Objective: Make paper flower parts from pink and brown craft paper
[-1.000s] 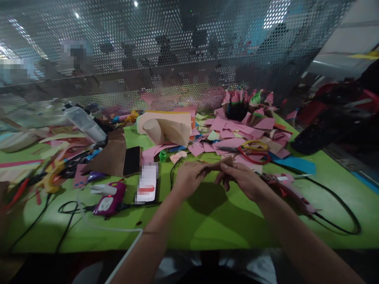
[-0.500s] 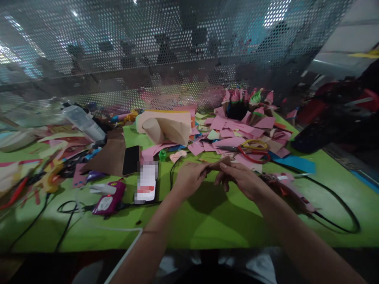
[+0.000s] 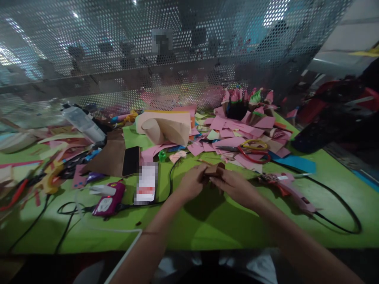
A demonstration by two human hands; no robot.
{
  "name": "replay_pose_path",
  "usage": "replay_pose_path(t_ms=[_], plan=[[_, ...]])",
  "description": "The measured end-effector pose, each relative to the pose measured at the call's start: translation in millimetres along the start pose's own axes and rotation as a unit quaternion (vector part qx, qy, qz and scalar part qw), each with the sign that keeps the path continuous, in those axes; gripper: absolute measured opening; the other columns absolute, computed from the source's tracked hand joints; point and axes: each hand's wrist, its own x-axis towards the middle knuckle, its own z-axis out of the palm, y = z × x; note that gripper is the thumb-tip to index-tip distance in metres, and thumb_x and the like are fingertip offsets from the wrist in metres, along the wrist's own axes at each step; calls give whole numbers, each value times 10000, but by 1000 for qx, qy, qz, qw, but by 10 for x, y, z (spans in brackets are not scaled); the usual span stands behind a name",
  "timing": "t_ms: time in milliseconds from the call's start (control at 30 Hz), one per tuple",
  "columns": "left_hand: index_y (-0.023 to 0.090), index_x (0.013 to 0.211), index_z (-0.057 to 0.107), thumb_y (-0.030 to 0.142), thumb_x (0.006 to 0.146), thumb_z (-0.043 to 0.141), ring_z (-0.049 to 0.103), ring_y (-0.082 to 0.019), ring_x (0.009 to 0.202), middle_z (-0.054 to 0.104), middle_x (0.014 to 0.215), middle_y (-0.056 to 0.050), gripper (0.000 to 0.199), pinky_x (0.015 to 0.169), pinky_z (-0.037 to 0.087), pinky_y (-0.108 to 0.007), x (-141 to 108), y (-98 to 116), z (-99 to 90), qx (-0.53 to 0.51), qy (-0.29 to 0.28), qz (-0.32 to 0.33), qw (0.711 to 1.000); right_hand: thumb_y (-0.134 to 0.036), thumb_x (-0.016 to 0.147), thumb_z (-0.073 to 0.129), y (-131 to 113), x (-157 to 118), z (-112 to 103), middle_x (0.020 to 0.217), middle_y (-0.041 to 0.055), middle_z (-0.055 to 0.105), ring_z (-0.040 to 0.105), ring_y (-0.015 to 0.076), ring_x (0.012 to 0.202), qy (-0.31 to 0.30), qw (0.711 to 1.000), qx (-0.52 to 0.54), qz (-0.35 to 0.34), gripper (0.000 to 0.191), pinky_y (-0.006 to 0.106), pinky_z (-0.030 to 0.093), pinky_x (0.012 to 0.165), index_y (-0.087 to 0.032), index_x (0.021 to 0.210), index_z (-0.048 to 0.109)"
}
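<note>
Between my two hands, above the green table (image 3: 219,232), is a small curved piece of brown paper (image 3: 215,169). My left hand (image 3: 193,182) has its fingers closed on the paper's left side. The fingers of my right hand (image 3: 233,185) pinch its right side, with the thumb toward me. Part of the piece is hidden by my fingers. Just beyond the hands lie pink paper scraps (image 3: 233,132) and scissors with red and yellow handles (image 3: 256,152).
To the right rests a pink glue gun (image 3: 291,189) with a looping black cable. At left are a lit phone (image 3: 147,181), a black phone (image 3: 131,161), a purple device (image 3: 109,199) and a bottle (image 3: 84,122). Cone-shaped paper pieces (image 3: 235,98) stand at the back.
The brown paper has gone from a flatter, slanted shape to a curved one. My right hand has moved left, closer to my left hand, and its fingers have drawn together.
</note>
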Motion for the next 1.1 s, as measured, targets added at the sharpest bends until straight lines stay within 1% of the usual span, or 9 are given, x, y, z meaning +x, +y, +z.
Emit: replay_pose_path(t_ms=[133,233,300,400,500,600,700,900,1100], plan=[[200,962,618,192,890,524,629,-191,948,696,1009,-41,119,894,515,-338,4,-16,13,-95,4,-34,995,-362,928,533,3,-9,-30,782,42,721,632,192,633,89,996,0,-24,222,300,471,607,-225,977,701],[199,1055,632,333,900,574,637,-208,1023,707,1083,-47,212,944,507,-360,7,-8,-13,-168,-7,-80,983,-362,883,611,35,-3,-32,894,62,758,688,246,784,178,983,14,-43,170,355,530,696,-243,942,717],[200,1130,632,417,888,609,637,-222,1068,707,1139,-60,326,958,503,-366,-2,-4,-34,-212,-22,-105,971,-347,866,637,44,0,-29,964,66,763,697,254,845,207,976,36,-54,180,372,554,738,-250,995,716],[197,1162,637,548,871,608,650,-229,1053,712,1132,-73,457,918,520,-358,-22,-10,-46,-272,-34,-143,951,-315,871,640,33,-4,-30,1005,66,749,695,224,832,224,970,65,-63,232,346,562,707,-247,1086,692],[185,1027,674,658,944,363,679,-206,901,727,959,-76,572,818,552,-341,-25,-19,-34,-323,-37,-182,928,-300,884,640,12,-11,-36,1047,72,735,688,203,822,238,965,88,-70,233,315,550,655,-244,1107,683],[193,984,688,653,978,161,675,-183,805,722,852,-65,700,761,563,-325,-12,-10,-23,-303,-40,-199,931,-304,886,643,-2,-11,-30,1013,63,746,684,192,782,236,964,88,-80,199,307,538,632,-249,1067,704],[211,1040,690,624,992,187,682,-169,816,733,868,-45,653,766,570,-307,-4,2,-17,-264,-38,-191,945,-318,865,654,-9,-3,-18,970,57,757,675,194,756,227,967,80,-80,178,315,540,644,-247,1014,721],[206,1074,700,557,1008,279,711,-180,873,761,967,-59,552,783,586,-317,-10,-2,8,-344,-32,-206,915,-323,859,638,-16,3,-19,886,48,757,654,182,671,230,968,80,-51,120,302,515,605,-242,908,712],[206,1060,707,551,1010,283,712,-182,870,770,941,-50,549,745,581,-300,-18,9,8,-361,-41,-208,908,-366,862,648,-1,2,-7,831,44,739,650,197,697,226,970,70,-58,135,316,502,630,-244,855,706]])
